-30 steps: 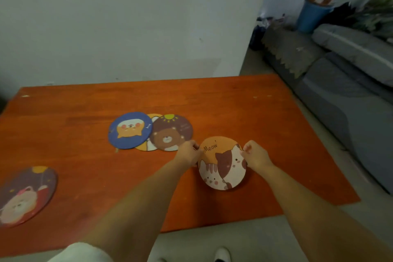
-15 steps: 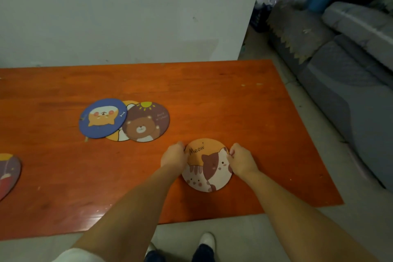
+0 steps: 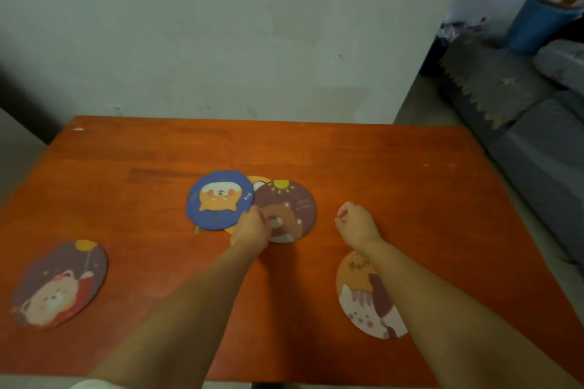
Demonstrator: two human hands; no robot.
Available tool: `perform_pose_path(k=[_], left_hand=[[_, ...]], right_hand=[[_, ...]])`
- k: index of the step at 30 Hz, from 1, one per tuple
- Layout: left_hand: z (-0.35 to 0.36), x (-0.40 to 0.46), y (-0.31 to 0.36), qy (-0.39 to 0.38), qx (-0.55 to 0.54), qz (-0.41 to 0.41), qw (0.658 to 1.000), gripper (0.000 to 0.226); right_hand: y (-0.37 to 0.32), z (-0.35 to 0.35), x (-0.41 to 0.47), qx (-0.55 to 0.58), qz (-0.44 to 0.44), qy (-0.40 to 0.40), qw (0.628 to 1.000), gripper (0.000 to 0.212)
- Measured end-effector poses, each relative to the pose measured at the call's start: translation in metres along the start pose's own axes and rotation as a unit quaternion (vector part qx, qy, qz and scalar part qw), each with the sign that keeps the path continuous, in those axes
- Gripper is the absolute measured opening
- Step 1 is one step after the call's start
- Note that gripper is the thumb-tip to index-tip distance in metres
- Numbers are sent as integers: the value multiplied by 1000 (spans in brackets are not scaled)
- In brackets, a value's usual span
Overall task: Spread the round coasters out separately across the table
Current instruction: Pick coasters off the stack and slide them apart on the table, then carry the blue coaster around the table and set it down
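Three round coasters overlap mid-table: a blue dog coaster (image 3: 218,199), a brown bear coaster (image 3: 292,204), and an orange coaster (image 3: 259,181) mostly hidden beneath them. My left hand (image 3: 251,229) rests on the bear coaster's near-left edge, fingers curled; whether it grips the coaster is unclear. My right hand (image 3: 355,224) is a loose fist above bare table right of the pile, holding nothing. The orange "Meow" cat coaster (image 3: 360,297) lies alone near the front right, partly under my right forearm. A dark coaster with a balloon bear (image 3: 60,284) lies alone at the front left.
The orange-red wooden table (image 3: 395,167) stands against a pale wall. A grey sofa (image 3: 550,148) runs along the right side, with a blue bucket (image 3: 537,22) behind it. The table's near edge is just below my forearms.
Both hands have let go of the "Meow" cat coaster, which now lies flat at the front right. They have moved away to the overlapping pile; the left hand now touches the bear coaster.
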State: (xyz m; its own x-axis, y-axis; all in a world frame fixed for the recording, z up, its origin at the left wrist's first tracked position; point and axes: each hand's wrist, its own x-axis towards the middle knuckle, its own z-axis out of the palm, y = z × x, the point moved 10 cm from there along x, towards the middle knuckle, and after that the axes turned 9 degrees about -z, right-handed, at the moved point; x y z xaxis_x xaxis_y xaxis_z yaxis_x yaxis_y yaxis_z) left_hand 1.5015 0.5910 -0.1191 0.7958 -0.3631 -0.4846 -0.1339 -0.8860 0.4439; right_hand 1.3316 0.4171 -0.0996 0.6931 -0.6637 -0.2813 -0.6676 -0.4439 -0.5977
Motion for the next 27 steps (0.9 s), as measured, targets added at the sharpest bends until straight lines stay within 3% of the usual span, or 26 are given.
perform_pose_path(k=[7, 11, 14, 16, 18, 20, 27], left_hand=[[-84, 69, -53, 17, -20, -51, 998, 30], [-115, 95, -83, 43, -4, -94, 995, 43], [-124, 108, -108, 54, -19, -148, 987, 39], [-124, 115, -119, 52, -33, -177, 982, 39], [-121, 120, -121, 39, -40, -180, 982, 37], [-115, 125, -118, 14, -41, -173, 984, 32], [-122, 130, -131, 30, -137, -174, 975, 25]], right_hand=[[-78, 44, 56, 17, 8, -5, 1000, 10], [-122, 81, 85, 24, -6, -37, 999, 22], [-146, 110, 101, 25, -1, -59, 998, 28], [-150, 125, 107, 13, 24, -56, 998, 19], [-151, 134, 110, -3, 50, -51, 997, 41], [-153, 140, 110, -3, 57, -61, 996, 47], [-152, 144, 110, 89, 36, -67, 993, 43]])
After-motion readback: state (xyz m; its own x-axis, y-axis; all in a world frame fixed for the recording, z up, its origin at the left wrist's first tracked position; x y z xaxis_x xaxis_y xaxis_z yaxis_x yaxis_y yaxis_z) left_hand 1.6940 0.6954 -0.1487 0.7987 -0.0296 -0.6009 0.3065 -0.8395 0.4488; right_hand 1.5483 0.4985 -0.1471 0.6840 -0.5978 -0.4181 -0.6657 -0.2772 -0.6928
